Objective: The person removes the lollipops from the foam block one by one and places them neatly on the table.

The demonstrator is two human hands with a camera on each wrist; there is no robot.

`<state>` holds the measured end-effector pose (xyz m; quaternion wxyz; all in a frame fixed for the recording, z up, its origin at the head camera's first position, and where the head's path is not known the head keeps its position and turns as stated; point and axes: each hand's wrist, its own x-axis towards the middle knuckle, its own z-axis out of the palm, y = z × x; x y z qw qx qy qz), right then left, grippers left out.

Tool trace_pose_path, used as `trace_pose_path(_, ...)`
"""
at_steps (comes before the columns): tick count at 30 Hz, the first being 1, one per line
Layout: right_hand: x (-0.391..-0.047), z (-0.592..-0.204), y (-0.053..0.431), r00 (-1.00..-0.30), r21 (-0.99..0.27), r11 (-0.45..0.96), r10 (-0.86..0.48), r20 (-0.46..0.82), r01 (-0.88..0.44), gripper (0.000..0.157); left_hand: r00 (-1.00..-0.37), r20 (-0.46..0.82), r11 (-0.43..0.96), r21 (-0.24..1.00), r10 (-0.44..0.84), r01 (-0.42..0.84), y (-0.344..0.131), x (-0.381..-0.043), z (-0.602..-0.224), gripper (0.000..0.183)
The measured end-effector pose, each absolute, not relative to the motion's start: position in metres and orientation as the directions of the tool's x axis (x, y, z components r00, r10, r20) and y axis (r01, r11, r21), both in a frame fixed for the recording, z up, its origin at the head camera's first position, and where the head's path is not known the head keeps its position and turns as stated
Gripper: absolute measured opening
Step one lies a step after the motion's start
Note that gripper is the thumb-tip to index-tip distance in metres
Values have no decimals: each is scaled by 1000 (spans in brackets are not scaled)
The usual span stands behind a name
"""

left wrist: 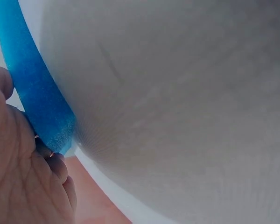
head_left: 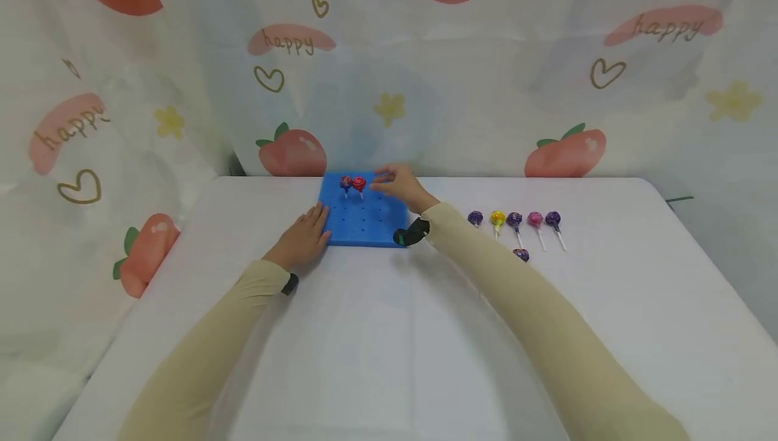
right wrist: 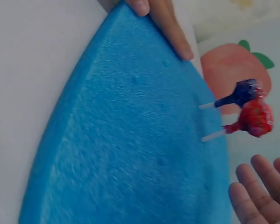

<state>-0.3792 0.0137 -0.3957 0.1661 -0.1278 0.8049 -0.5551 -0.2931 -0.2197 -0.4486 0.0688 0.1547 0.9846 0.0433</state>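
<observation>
From the head camera I see the blue foam board (head_left: 365, 215) lying flat on the white table (head_left: 389, 333), toward the back edge, with rows of small holes in its top. My left hand (head_left: 302, 242) rests at the board's near-left corner, fingers straight and laid against the edge; the left wrist view shows those fingers (left wrist: 18, 154) pressed to the blue foam's side (left wrist: 37, 93) — nothing curled round it.

Two lollipops stand upright in the back row of holes: a purple-wrapped lollipop (head_left: 346, 183) and, just beside it on the right, a red lollipop (head_left: 359, 184). My right hand (head_left: 398, 186) hovers over the board's far-right part, just beside the red one, fingers relaxed and spread, holding nothing. In the right wrist view the fingertips (right wrist: 256, 191) sit near the red lollipop (right wrist: 254, 119) but apart from it — the stick is seated in the foam (right wrist: 130, 154).

Off to the right, a row of loose lollipops (head_left: 515, 220) lies on the table, well apart from either hand, with one more purple one (head_left: 521, 254) nearer me.
</observation>
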Motion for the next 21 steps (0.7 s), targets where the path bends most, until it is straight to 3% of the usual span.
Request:
trace_pose_path(12,-387,-428,-9,-949,-956,290,-292,-120,32,41,-946,-118,952,97,301,290,-217,-293,-447,62)
trace_pose_path(21,-385,-432,-20,-960,-942,336,-271,-69,-27,34,-950,-113,956,80,290,282,-218,-292,-450,62)
